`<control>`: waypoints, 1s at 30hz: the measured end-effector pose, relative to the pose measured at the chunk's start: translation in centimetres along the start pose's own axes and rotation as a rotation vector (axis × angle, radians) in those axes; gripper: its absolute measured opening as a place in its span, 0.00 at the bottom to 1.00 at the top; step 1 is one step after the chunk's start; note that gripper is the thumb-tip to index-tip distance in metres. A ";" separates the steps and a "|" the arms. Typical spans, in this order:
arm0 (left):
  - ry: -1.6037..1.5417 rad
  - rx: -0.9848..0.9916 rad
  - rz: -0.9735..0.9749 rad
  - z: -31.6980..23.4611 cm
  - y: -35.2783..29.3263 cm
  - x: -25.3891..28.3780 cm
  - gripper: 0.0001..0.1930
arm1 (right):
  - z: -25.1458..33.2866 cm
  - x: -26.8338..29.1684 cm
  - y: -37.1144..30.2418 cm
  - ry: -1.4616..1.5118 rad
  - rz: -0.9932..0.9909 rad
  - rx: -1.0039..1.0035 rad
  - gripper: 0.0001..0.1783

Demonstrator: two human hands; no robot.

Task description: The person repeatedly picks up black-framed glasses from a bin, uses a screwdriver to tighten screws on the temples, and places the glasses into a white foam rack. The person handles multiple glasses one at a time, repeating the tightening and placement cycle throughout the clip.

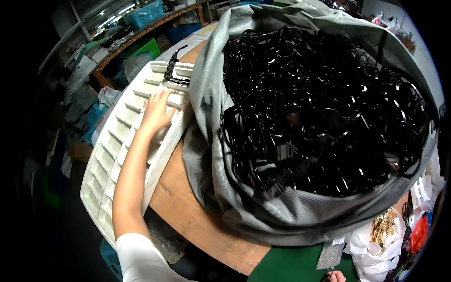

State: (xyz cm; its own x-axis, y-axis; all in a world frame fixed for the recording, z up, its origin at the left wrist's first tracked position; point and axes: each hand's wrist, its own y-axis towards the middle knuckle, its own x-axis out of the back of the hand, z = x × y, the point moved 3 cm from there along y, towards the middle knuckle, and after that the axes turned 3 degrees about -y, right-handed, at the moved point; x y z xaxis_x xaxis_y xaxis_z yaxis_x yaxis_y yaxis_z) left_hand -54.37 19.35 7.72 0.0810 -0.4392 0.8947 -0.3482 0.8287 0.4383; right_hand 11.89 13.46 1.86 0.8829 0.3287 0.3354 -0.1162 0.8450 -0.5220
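Observation:
My left hand [159,110] reaches over a white tray [115,160] divided into rows of compartments. Its fingers are stretched out and lie against the tray's far part, with no object visible in them. Just beyond the fingertips, a few thin glossy black pieces [174,75] rest on the tray's far end, one sticking up over the rim. At the lower edge my right hand [336,276] shows only in part, its fingertips pinched together beside a grey, glittery strip [330,256]. What they hold is too small to make out.
A large grey sack [300,221] full of tangled glossy black pieces [319,108] stands on a wooden table [206,221]. At the lower right are a white plastic bag [371,258] with gold-coloured parts and a green surface [291,265]. Shelves with blue bins [143,14] stand behind.

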 end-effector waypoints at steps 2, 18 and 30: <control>-0.099 0.280 0.193 -1.2 -7.2 2.9 0.31 | -0.6 0.5 -0.3 0.024 -0.014 0.036 0.11; -0.254 0.569 0.124 -10.9 -32.3 9.4 0.28 | -4.9 2.8 -0.6 0.026 0.266 0.306 0.11; -0.859 0.180 -0.134 -22.0 -15.3 10.2 0.23 | -4.3 3.0 -0.9 -0.031 0.233 0.296 0.10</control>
State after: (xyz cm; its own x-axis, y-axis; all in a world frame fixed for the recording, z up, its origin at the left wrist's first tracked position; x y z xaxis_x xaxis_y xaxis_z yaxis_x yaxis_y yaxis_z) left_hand -27.64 9.87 12.00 -0.5724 -0.6971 0.4316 -0.5334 0.7164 0.4497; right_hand 16.62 11.89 -0.08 0.8038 0.5350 0.2603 -0.4426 0.8300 -0.3393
